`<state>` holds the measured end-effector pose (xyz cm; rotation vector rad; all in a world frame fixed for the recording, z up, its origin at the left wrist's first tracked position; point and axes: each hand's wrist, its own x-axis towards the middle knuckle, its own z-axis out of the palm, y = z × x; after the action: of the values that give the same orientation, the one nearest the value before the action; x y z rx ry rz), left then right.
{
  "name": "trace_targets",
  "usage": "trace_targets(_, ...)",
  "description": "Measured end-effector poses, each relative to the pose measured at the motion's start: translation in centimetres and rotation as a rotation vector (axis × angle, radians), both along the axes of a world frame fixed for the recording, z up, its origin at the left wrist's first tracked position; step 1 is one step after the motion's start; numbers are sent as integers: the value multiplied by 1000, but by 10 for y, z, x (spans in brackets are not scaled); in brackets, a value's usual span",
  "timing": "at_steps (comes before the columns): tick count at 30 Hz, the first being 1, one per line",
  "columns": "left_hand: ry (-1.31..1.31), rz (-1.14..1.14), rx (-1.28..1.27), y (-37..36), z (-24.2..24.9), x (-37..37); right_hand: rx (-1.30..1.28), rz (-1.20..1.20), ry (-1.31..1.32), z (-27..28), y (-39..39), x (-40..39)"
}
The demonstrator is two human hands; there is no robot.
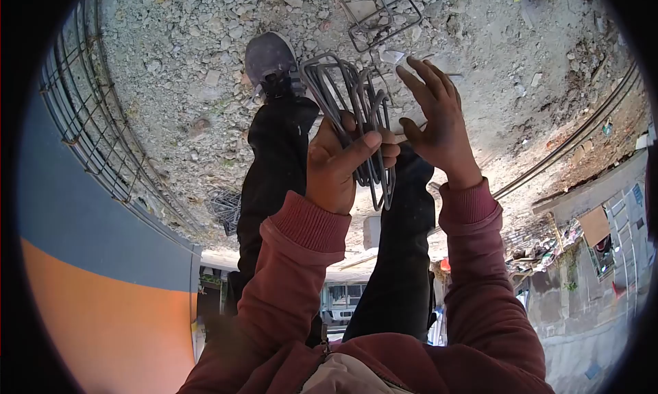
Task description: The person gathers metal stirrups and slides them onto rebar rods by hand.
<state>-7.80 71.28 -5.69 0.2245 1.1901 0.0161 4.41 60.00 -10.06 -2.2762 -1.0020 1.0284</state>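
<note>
My left hand (346, 157) is closed around a bundle of bent steel rebar stirrups (331, 85), its thumb pressed across the bars. The stirrups are narrow rectangular loops, stacked unevenly and fanned out at the far end. Just right of the bundle, my right hand (442, 123) is raised with the fingers stretched and apart and the thumb held away; nothing shows in it. On the ground beyond both hands lie more loose stirrups (394, 30).
A long tied rebar cage (82, 113) runs along the left, beside a grey and orange wall (103, 236). Rubble and gravel (178, 72) cover the ground around my shoe (271, 58). Another heap of bent steel (226, 205) lies left of my leg; long bars (569, 144) stretch along the right.
</note>
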Motion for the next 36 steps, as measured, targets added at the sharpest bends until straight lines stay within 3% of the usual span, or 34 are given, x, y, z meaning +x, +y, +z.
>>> trace_targets(2, -30, -8, -6, 1, 1, 5, 163, 143, 105, -27, -13, -9)
trace_targets(5, -44, -45, -11, 4, 1, -1, 25, -293, 591, -18, -35, -8)
trace_targets(9, -128, -25, -48, 0, -2, -4, 188, -359, 617, -1, -70, 13)
trace_targets(11, -48, -99, -65, -2, 1, 0, 240, -442, 687, 6, -81, 19)
trace_targets(15, 109, -76, -16, -1, 4, 4, 194, -281, 541, 40, -61, 22)
trace_targets(16, 130, -54, 16, -2, 0, 1, 307, -347, 596, 50, -55, 21)
trace_targets(18, 145, 29, 127, 7, -15, -11, 293, -398, 540, 65, -46, 20)
trace_targets(20, 238, -29, 121, 15, -12, -9, 56, -325, 438, 61, -61, 26)
trace_targets(22, 195, -60, 101, 12, -5, -1, -156, -468, -4, 42, -67, 31)
trace_targets(23, 176, -73, 100, 12, -3, 2, -327, -236, -243, 35, -82, 36)
trace_targets(24, 143, -65, 84, 11, -5, 2, -283, -272, -212, 41, -74, 34)
trace_targets(26, 77, -54, 36, 5, -11, -2, -31, -273, 44, 58, -43, 18)
trace_targets(28, 90, -85, -19, 5, -6, 0, -6, -144, 302, 68, -19, -5)
trace_targets(30, 52, -35, -69, 5, -3, 2, 18, -254, 468, 63, -6, -33)
trace_targets(33, 25, -78, -65, 4, -5, 1, 133, -1041, 944, 36, -14, -68)
trace_targets(36, -57, 5, -159, -3, -8, -4, 370, -1285, 1194, 27, -10, -75)
